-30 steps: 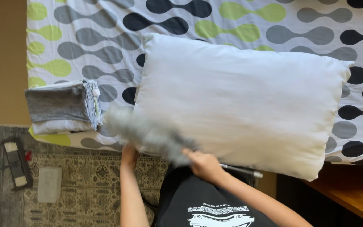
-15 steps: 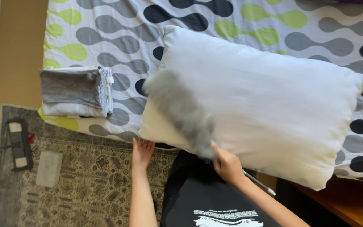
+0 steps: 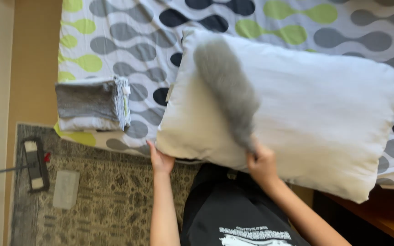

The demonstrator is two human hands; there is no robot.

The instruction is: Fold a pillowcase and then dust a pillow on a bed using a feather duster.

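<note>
A bed [image 3: 128,27] fills the far part of the scene, covered by a white sheet printed with grey, dark blue and lime-green blobs. A folded pile of grey and white linen [image 3: 92,104] lies on its near left corner. Near the bed, a patterned rug [image 3: 106,200] in muted beige and grey covers the floor. A flat mop [image 3: 36,164] rests on the rug's left edge. Left of the bed runs a tan wooden floor [image 3: 33,59]. Warm brown wood [image 3: 388,218] shows at the near right. The light is soft and even.
</note>
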